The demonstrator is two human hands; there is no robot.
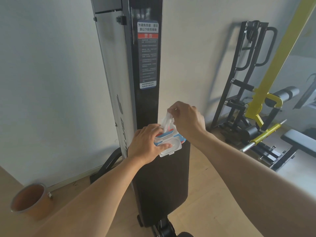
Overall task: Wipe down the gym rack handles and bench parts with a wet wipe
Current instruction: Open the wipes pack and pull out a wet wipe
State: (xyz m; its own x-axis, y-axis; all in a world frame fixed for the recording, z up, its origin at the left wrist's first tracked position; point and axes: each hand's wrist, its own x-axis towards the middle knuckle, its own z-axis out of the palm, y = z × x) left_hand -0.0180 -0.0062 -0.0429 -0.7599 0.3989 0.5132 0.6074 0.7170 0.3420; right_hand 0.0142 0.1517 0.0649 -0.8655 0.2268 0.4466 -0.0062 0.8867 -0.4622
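Observation:
A pack of wet wipes (171, 142) with its white flip lid open rests at the far end of the black bench pad (164, 183). My left hand (145, 144) presses down on the pack and holds it. My right hand (186, 118) pinches a white wet wipe (166, 121) that stands partly drawn out of the pack's opening. Right behind the pack rises the black upright of the gym machine (147, 65) with a warning sticker (147, 55).
An orange-brown bin (29, 200) stands on the wooden floor at the lower left by the white wall. At right are a black rack with handles (251, 65), a yellow-framed machine (266, 100) and a second bench (299, 139).

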